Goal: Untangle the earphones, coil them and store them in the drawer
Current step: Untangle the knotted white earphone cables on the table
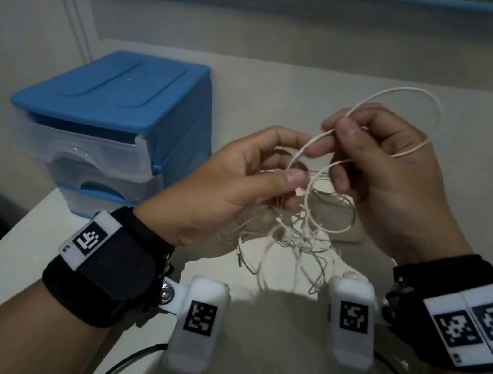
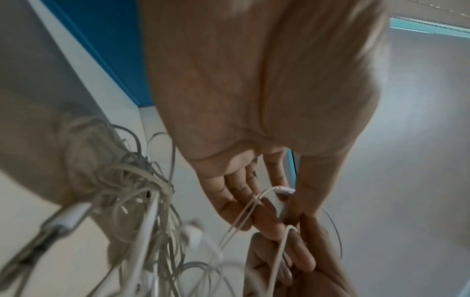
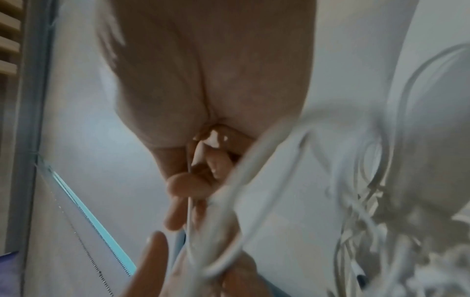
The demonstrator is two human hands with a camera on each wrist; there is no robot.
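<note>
White earphones [image 1: 306, 229], tangled, hang at frame centre; blue drawer unit [image 1: 111, 131], drawers closed, stands at left.

Right wrist view, blurred throughout. My right hand [image 3: 203, 80] fills the upper centre, palm side toward the lens, fingers [image 3: 216, 160] curled in around a thin white strand of the earphones [image 3: 254, 160]. Thick, out-of-focus loops of the same cord sweep across the middle and bunch in a tangle at lower right. Fingers of my left hand [image 3: 152, 261] rise from the bottom edge and meet the cord. A bead chain [image 3: 89, 257] hangs at lower left.
</note>
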